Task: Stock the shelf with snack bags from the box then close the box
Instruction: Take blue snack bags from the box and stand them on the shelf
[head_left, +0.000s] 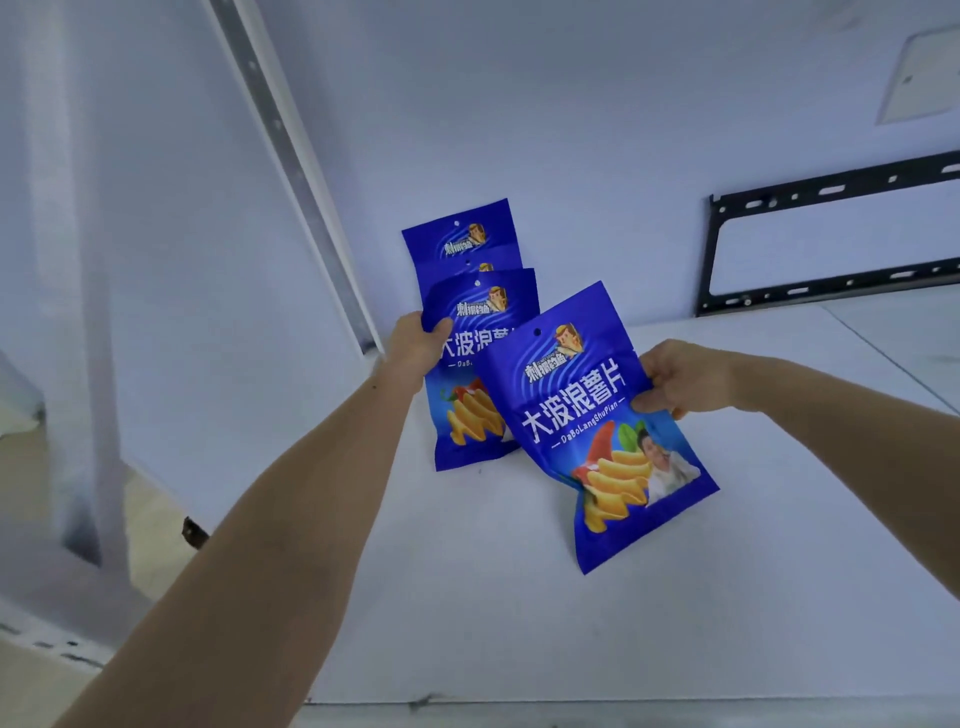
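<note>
The step looks like putting snack bags on the white shelf (519, 597); the box is not in view. The right hand (680, 382) pinches the right edge of the nearest blue bag (597, 431), which hangs tilted over the shelf. Next, I think, this bag must be stood up just in front of the others. A bit farther, the left hand (415, 345) grips the left edge of a second bag (478, 410), upright. Behind that hand, two more bags (462, 239) stand in a row near the back wall.
</note>
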